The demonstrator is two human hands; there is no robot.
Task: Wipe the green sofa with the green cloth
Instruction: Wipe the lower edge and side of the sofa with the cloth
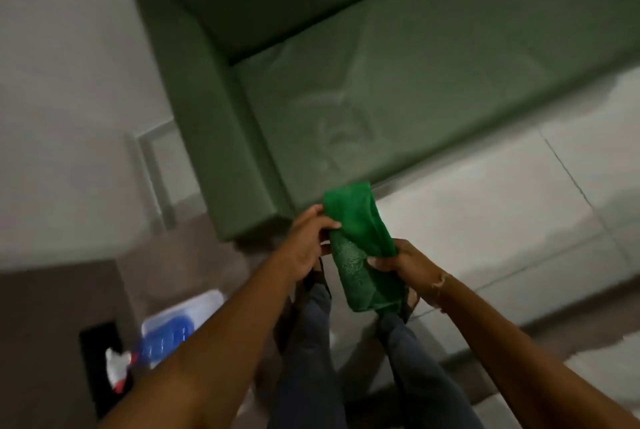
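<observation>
The green sofa (398, 82) fills the upper middle of the view, with its left armrest (207, 137) running toward me and pale smear marks on the seat. I hold the bright green cloth (356, 245) in front of the sofa's near corner, above my legs. My left hand (308, 241) pinches the cloth's upper left edge. My right hand (398, 264) grips its right side lower down. The cloth hangs folded between both hands, apart from the sofa.
Pale floor tiles (502, 213) stretch to the right of the sofa. A blue and white plastic container (173, 328) sits on the floor at lower left beside a brown surface (45, 342). A white wall (69, 82) stands left of the armrest.
</observation>
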